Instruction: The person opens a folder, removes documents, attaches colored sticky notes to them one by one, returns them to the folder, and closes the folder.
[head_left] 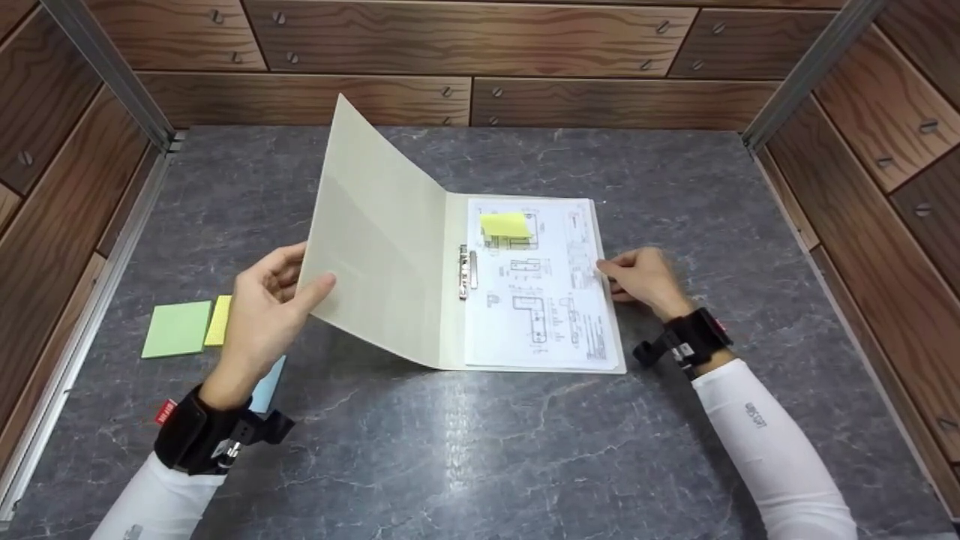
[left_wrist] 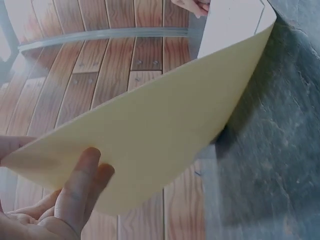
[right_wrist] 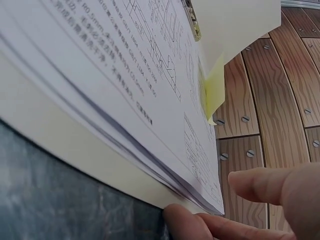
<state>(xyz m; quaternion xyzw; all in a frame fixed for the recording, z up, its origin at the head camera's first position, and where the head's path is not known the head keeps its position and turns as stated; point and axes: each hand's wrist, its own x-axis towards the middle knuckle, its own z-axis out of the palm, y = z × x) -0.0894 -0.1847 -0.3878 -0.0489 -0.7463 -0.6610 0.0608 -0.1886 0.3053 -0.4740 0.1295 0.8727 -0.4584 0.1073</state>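
A pale ring folder [head_left: 397, 277] lies opened on the tabletop, its front cover raised at a slant. My left hand [head_left: 266, 307] grips the cover's lower outer part, thumb on the inner face; in the left wrist view, fingers [left_wrist: 82, 185] lie against the outside. Inside are printed drawing sheets [head_left: 555, 315], bearing a yellow sticky note [head_left: 506, 224] near the top. My right hand [head_left: 646, 283] is at the folder's right edge. In the right wrist view, its fingers [right_wrist: 187, 222] touch that edge from beneath, while the thumb stands apart from the sheets.
Left of the folder lie a green sticky pad [head_left: 176, 328], a yellow pad [head_left: 217, 321] partly behind my left hand, and a blue pad [head_left: 268, 384] partly covered by my wrist. Wood-patterned walls [head_left: 480, 37] border the dark marbled table [head_left: 480, 450] at the back and sides.
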